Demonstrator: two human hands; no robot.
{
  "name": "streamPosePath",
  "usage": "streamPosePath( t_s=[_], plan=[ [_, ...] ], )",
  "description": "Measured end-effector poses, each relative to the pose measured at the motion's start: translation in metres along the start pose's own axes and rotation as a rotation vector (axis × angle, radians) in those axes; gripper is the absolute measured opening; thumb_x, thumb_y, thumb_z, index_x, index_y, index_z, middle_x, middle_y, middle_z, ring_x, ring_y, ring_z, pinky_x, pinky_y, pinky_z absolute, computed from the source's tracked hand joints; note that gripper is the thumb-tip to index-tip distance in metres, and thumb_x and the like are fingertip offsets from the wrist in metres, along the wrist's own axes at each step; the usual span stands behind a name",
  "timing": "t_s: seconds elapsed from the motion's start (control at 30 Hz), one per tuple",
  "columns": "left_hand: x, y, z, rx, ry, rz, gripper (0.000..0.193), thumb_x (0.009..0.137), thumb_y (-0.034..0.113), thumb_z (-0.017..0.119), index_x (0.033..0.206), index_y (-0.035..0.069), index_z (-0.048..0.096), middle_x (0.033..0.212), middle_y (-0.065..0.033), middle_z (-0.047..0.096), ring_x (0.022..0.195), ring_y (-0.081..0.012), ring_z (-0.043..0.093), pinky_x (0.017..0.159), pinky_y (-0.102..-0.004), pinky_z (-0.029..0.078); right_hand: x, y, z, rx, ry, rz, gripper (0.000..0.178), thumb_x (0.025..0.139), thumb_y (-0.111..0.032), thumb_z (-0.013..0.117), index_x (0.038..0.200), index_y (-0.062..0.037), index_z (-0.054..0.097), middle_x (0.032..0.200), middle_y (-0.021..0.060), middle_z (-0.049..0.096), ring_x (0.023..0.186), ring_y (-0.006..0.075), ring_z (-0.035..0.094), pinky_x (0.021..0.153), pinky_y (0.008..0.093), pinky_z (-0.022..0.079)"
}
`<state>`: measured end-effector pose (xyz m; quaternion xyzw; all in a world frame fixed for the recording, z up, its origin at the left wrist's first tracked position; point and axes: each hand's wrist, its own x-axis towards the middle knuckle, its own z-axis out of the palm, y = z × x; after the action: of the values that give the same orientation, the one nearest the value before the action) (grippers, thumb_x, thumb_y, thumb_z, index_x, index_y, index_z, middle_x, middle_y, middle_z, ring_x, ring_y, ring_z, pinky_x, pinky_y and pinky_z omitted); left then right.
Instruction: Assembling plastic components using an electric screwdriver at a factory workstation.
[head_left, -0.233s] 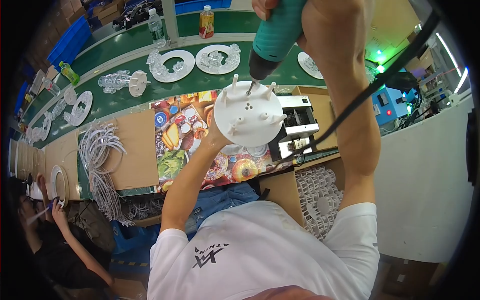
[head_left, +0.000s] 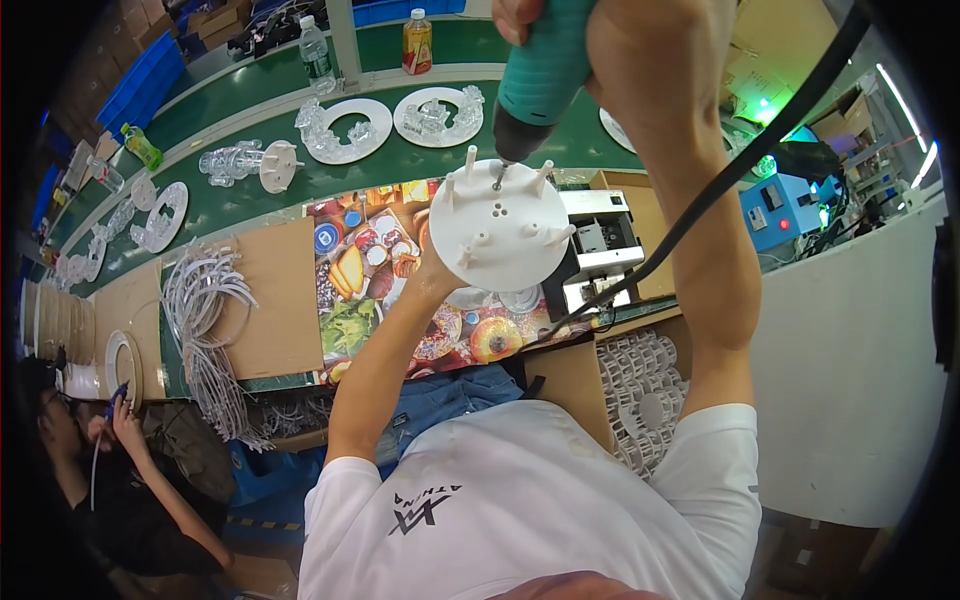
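Observation:
My left hand point(head_left: 432, 272) holds up a round white plastic disc point(head_left: 505, 240) with several short posts; its fingers are hidden behind the disc. In my right hand point(head_left: 640, 40) is a teal power screwdriver point(head_left: 545, 75), wrapped by the fingers at the top edge. Its thin metal bit point(head_left: 500, 176) reaches down to the disc near the far rim, between posts. A few small dark holes sit around the disc's middle. Whether a screw is under the bit cannot be made out.
A black cable point(head_left: 740, 180) crosses in front of my right forearm. Behind the disc is a black-and-silver device point(head_left: 600, 235). White rings with clear parts point(head_left: 345, 150) lie on the green bench. White wires point(head_left: 205, 300) hang at left, near a co-worker point(head_left: 130, 480). A carton of white parts point(head_left: 640, 390) stands below.
The power screwdriver and my right hand have shifted slightly left, the bit staying at the disc. The co-worker's hands at the left have moved slightly.

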<state>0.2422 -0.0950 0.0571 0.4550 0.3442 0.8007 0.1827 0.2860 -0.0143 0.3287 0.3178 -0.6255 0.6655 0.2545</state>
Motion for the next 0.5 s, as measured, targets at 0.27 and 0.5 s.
streamPosePath(
  t_s=[0.27, 0.5],
  plan=[
    [-0.016, -0.020, -0.019, -0.875, 0.050, 0.105, 0.072, 0.085, 0.055, 0.044, 0.140, 0.010, 0.029, 0.143, -0.0176, 0.030, 0.126, -0.0335, 0.039, 0.103, -0.0526, 0.036, -0.009, -0.015, -0.015, 0.036, -0.001, -0.123, 0.033, 0.072, -0.008, 0.065, 0.098, 0.0044, 0.049, 0.069, 0.0141, 0.059, 0.046, 0.0174, 0.056, 0.040, 0.0296, 0.050],
    [-0.024, -0.028, -0.019, 0.282, 0.415, -0.032, 0.087, 0.068, 0.034, 0.076, 0.139, 0.011, 0.030, 0.136, -0.0099, 0.043, 0.128, -0.0267, 0.038, 0.113, -0.0468, 0.010, -0.126, -0.051, -0.121, -0.083, -0.219, -0.263, 0.046, 0.088, -0.013, 0.044, 0.131, 0.0009, 0.033, 0.103, 0.0214, 0.051, 0.066, 0.0187, 0.052, 0.057, 0.0347, 0.046]
  ],
)
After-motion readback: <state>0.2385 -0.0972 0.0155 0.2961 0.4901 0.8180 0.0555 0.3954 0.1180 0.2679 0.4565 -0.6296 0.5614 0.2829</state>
